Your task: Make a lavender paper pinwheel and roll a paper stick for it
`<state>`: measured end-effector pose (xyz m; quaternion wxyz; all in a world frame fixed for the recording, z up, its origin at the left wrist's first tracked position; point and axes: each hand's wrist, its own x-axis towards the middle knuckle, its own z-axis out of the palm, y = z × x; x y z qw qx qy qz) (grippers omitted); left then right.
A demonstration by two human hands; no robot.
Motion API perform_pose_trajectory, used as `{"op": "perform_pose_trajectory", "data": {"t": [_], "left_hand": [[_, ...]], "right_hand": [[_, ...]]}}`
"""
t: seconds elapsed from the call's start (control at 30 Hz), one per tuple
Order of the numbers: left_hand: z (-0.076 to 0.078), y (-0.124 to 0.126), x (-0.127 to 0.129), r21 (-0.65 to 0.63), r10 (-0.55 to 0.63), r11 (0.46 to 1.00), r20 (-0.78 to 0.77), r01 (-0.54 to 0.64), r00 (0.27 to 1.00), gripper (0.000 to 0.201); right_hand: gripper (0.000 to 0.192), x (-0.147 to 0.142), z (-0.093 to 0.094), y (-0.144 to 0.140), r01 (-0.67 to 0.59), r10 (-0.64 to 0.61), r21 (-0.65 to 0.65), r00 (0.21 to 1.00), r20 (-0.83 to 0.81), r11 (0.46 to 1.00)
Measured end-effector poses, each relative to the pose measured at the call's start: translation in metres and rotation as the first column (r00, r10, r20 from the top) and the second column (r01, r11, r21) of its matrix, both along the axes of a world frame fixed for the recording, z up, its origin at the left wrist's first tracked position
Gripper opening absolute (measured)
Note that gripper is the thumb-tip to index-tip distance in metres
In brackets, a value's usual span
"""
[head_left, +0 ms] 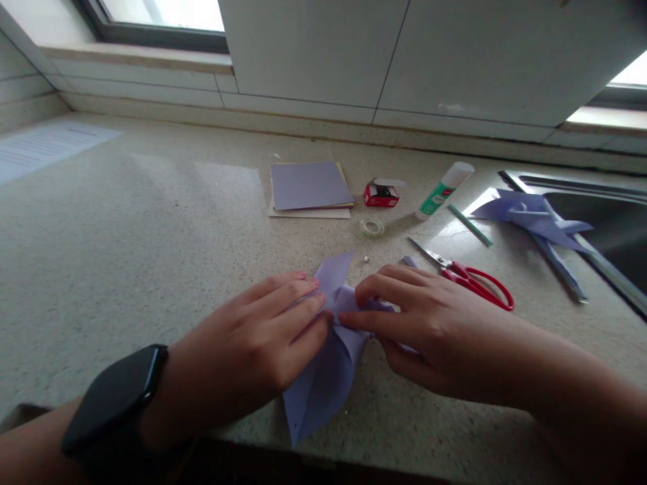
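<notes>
A folded lavender paper piece [326, 377] lies on the speckled countertop [151, 256] near its front edge, with pointed flaps sticking up and down. My left hand [257, 340], a black watch on its wrist, presses flat on the paper's left side. My right hand [419, 323] pinches the paper's middle with fingertips meeting those of the left hand. Red-handled scissors [475, 279] lie just behind my right hand.
Farther back lie a stack of coloured paper sheets [308, 188], a small red box [381, 194], a tape roll [373, 227], a glue stick [445, 190] and a green stick [470, 225]. A finished lavender pinwheel [536, 222] rests beside the sink [606, 222] at the right.
</notes>
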<state>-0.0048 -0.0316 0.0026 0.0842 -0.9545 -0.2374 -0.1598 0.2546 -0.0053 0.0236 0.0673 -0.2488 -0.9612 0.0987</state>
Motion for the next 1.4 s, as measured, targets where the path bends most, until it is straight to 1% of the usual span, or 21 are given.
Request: {"op": "perform_pose_trajectory", "data": {"t": [0.23,0.37,0.63,0.8,1.17,1.4], "left_hand": [[0.0012,-0.0024,-0.0011,0.023,0.001,1.000,-0.025,-0.001,1.000,0.030],[0.0016,-0.0025,-0.0001,0.022,0.004,1.000,-0.014,-0.003,1.000,0.031],[-0.0012,-0.0012,0.0001,0.011,0.003,1.000,0.002,-0.003,1.000,0.027],[-0.0032,-0.0019,-0.0010,0.039,0.004,0.999,0.029,-0.005,1.000,0.027],[-0.0028,-0.0019,-0.0006,0.047,0.005,0.999,0.035,-0.006,0.999,0.027],[-0.0023,-0.0023,-0.0009,0.033,-0.004,0.999,0.032,0.003,0.999,0.026]], "right_hand": [[0.039,0.0010,0.0003,-0.0006,-0.003,0.003,0.001,1.000,0.018,1.000],[0.039,0.0005,0.0003,-0.0018,-0.011,0.011,0.008,1.000,0.008,1.000],[0.038,-0.0005,0.0002,-0.0009,0.003,-0.003,-0.002,1.000,0.007,1.000],[0.038,-0.0003,-0.0003,-0.0014,-0.001,0.001,-0.006,1.000,0.001,1.000],[0.041,-0.0009,-0.0007,-0.0009,-0.005,0.005,-0.012,1.000,0.011,1.000],[0.033,-0.0012,0.0003,-0.0012,-0.010,0.010,-0.005,1.000,-0.013,1.000]]}}
